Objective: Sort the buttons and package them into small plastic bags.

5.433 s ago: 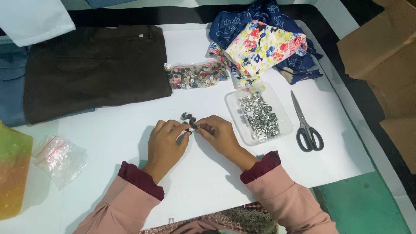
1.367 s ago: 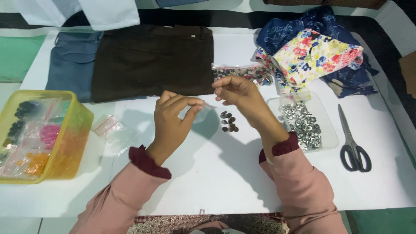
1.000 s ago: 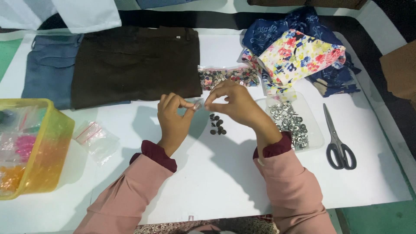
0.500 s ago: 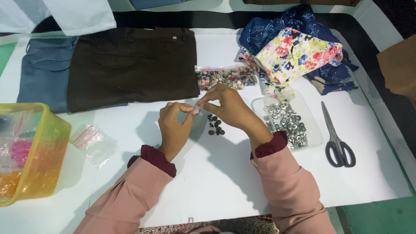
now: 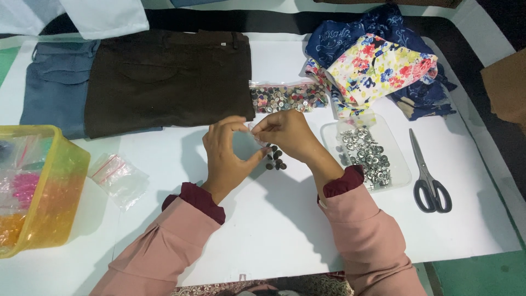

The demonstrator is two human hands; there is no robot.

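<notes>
My left hand (image 5: 226, 153) and my right hand (image 5: 286, 132) meet above the white table (image 5: 274, 230), both pinching a small clear plastic bag (image 5: 253, 131) between their fingertips. Just below the hands lies a little heap of dark buttons (image 5: 275, 160) on the table. Both arms wear pink sleeves with maroon cuffs.
A clear tray of silver buttons (image 5: 366, 153) sits right of my hands, with scissors (image 5: 430, 175) beyond it. A bag of mixed buttons (image 5: 287, 97), dark brown trousers (image 5: 164, 77), blue jeans (image 5: 52, 82) and floral fabrics (image 5: 378, 66) lie behind. A yellow tub (image 5: 33, 186) and an empty clear bag (image 5: 118, 175) are left.
My hands came together over the dark buttons, and both now pinch the small clear bag. The view shifted slightly right, so less of the yellow tub shows.
</notes>
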